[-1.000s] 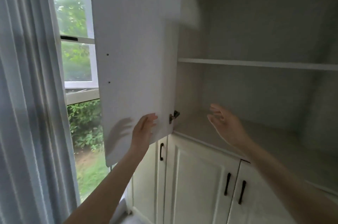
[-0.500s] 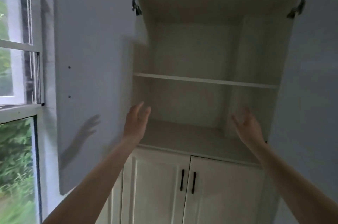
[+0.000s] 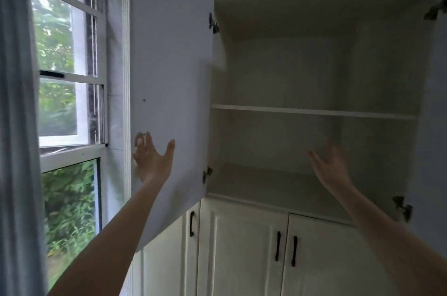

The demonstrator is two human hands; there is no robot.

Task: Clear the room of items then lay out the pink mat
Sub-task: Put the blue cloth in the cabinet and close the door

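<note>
My left hand fingers spread loose beside the open cabinet door edge, right hand released before the shelf

The open cabinet door looked like smooth, matt white painted board. The shelf and cabinet interior showed a pale, dull, faintly grained laminate. The hinges were shiny metal. The lower doors carried satin white paint with matt black metal handles. The window held clear glass, and the curtain was thin, soft cloth.
</note>
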